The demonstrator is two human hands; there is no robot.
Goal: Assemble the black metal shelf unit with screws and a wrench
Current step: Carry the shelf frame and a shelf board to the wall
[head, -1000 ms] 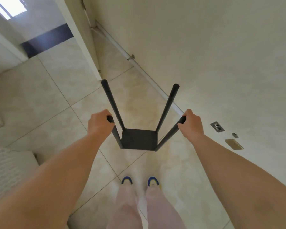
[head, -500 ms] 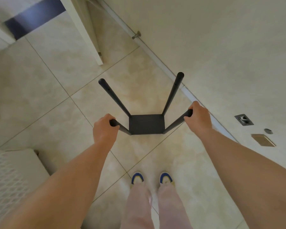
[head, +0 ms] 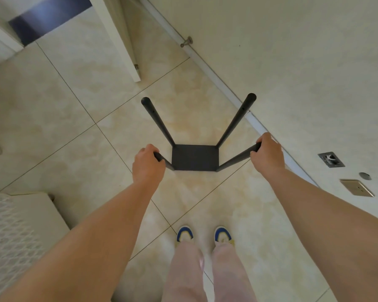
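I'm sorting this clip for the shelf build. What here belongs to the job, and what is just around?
Part of the job:
- black shelf unit, four posts up
- left hand gripping a near post
- right hand gripping the other near post

Just around:
- door
- doorstop
- floor socket
- brass floor plate

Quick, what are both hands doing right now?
Left hand: grips the shelf unit's near left post.
Right hand: grips its near right post.
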